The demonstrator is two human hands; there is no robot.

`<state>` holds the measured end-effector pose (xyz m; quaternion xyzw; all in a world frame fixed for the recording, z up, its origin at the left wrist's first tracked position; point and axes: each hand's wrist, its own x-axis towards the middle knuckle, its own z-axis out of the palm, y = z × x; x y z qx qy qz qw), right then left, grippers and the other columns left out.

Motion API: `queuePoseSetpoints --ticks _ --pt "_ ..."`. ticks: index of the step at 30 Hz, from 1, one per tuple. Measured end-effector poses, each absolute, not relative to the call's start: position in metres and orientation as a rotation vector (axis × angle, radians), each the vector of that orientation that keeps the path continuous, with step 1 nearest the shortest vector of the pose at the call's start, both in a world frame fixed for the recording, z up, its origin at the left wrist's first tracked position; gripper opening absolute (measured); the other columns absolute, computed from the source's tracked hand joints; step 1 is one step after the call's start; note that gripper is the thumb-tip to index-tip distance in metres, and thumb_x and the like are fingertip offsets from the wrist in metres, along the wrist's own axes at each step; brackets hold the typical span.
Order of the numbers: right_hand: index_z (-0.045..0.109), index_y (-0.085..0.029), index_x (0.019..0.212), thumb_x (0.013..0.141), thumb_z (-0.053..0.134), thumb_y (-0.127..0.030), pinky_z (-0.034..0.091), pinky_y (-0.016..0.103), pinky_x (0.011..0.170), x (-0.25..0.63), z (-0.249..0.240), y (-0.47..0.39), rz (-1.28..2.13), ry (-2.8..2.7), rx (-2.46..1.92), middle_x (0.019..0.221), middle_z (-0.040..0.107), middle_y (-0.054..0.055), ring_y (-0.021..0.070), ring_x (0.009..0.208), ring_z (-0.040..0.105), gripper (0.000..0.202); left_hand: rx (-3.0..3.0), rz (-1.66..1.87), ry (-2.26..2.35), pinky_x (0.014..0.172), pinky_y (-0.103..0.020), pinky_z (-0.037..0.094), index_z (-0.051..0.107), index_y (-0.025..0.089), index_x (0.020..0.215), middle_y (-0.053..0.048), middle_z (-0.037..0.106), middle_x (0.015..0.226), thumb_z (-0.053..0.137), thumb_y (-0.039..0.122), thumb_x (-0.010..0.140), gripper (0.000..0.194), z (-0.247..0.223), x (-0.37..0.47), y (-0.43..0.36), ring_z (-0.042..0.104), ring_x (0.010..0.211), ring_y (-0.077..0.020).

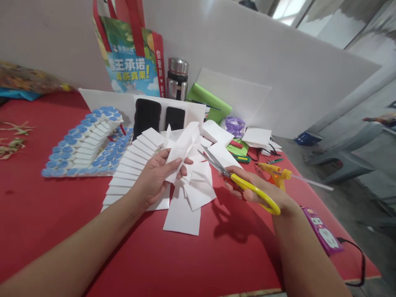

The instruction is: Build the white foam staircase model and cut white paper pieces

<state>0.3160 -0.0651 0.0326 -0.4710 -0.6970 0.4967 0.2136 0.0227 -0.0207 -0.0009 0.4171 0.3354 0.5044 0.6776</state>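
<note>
My left hand is closed on a white piece of paper, which it holds up over the table. In my right hand is a pair of scissors with yellow handles, its blades pointing left toward the paper and apart from it. Below the paper lie several cut white paper pieces, some folded and overlapping. To the left of them, white strips set like stair steps rise toward the back. Beyond those stands a stair-shaped model covered with blue and white round pieces.
An orange glue gun and a purple power strip sit at the right table edge. At the back are two dark phones, a steel flask, a printed bag, a green roll and a green cutter.
</note>
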Motion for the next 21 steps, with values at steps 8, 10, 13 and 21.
queuePoseSetpoints --ticks 8,10,13,21 --pt "0.059 -0.027 0.132 0.069 0.088 -0.064 0.049 0.034 0.088 0.306 0.031 -0.063 1.72 -1.735 -1.185 0.108 0.056 0.004 0.0212 0.096 0.054 0.079 0.941 1.051 0.816 0.054 -0.023 0.046 0.066 0.015 0.092 -0.008 0.078 0.092 0.08 0.032 0.085 0.023 0.004 0.034 -0.026 0.058 0.058 -0.0098" --pt "0.061 -0.026 0.129 0.07 0.087 -0.066 0.05 0.034 0.088 0.301 0.034 -0.065 1.73 -1.739 -1.171 0.107 0.058 0.004 0.0222 0.097 0.056 0.076 0.936 1.023 0.834 0.053 -0.023 0.046 0.065 0.016 0.092 -0.008 0.078 0.093 0.082 0.033 0.083 0.026 0.004 0.036 -0.027 0.06 0.057 -0.0097" --pt "0.061 -0.026 0.128 0.071 0.086 -0.068 0.05 0.032 0.082 0.296 0.036 -0.066 1.728 -1.754 -1.136 0.104 0.058 0.004 0.0215 0.092 0.056 0.076 0.941 0.981 0.815 0.053 -0.022 0.047 0.064 0.015 0.09 -0.008 0.079 0.091 0.084 0.035 0.082 0.029 0.002 0.038 -0.029 0.061 0.056 -0.0094" --pt "0.059 -0.024 0.126 0.076 0.086 -0.06 0.049 0.03 0.077 0.29 0.035 -0.067 1.806 -1.653 -1.076 0.088 0.06 0.0 0.0176 0.08 0.058 0.067 0.957 0.966 0.791 0.053 -0.022 0.044 0.065 0.015 0.088 -0.005 0.076 0.078 0.083 0.036 0.083 0.029 0.002 0.039 -0.03 0.06 0.056 -0.0097"
